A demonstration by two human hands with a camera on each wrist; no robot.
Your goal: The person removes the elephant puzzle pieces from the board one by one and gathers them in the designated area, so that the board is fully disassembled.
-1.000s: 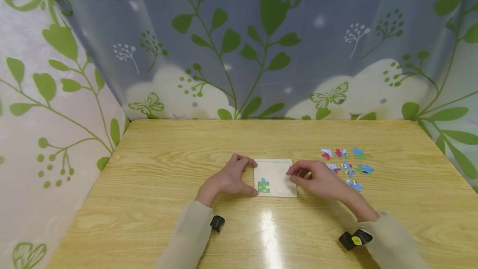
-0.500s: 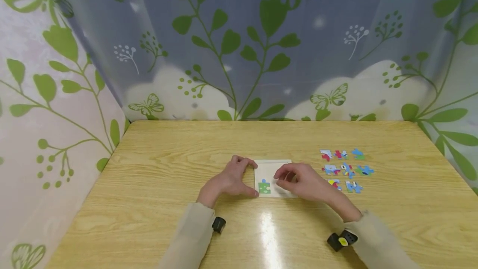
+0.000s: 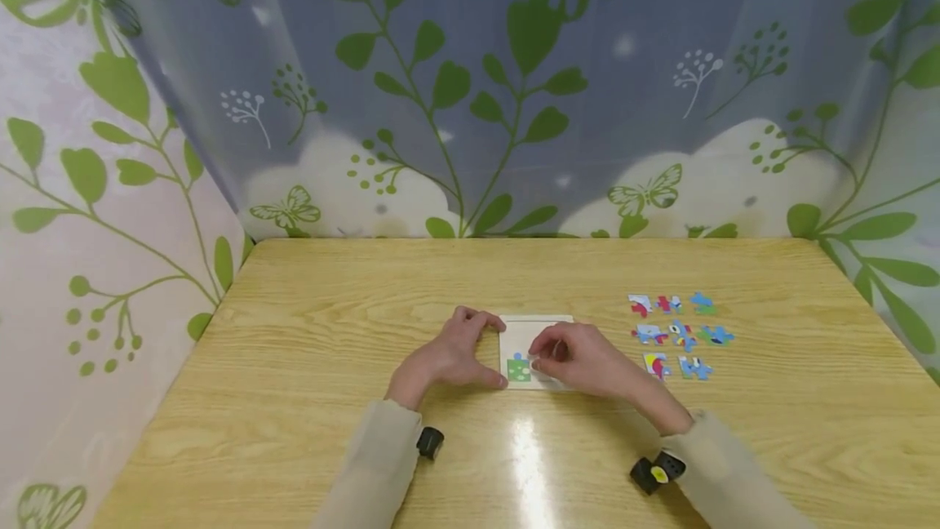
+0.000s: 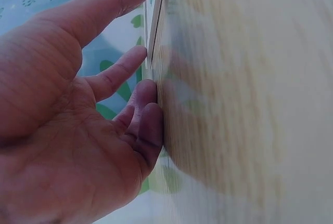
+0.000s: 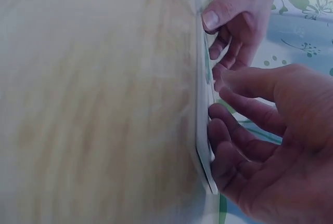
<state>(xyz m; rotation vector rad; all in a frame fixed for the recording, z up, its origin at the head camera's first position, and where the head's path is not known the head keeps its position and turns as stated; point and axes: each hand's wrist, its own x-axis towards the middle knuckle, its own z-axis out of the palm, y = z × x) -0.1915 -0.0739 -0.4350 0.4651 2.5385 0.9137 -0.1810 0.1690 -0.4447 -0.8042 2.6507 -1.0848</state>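
Observation:
A shallow white puzzle tray (image 3: 518,336) lies on the table. One green jigsaw piece (image 3: 517,372) with a blue knob sits in its near left corner. My left hand (image 3: 450,353) steadies the tray's left side, thumb at the near corner and forefinger at the far one. In the left wrist view, the left hand (image 4: 78,109) has its other fingers loosely bent against the table. The right hand (image 3: 583,359) hovers over the tray, thumb and forefinger close together beside the green piece. Whether anything is between those fingertips is hidden; the right wrist view shows that hand (image 5: 291,130) edge-on.
Several loose jigsaw pieces (image 3: 683,335) lie in rough rows to the right of the tray, coloured blue, red, white and yellow. The wooden table (image 3: 352,292) meets a leaf-patterned curtain (image 3: 470,145) at the back. Each wrist carries a small black camera.
My right hand has moved left across the tray, from its right edge up to the green piece, and the loose pieces behind it show more fully. The left hand keeps its place.

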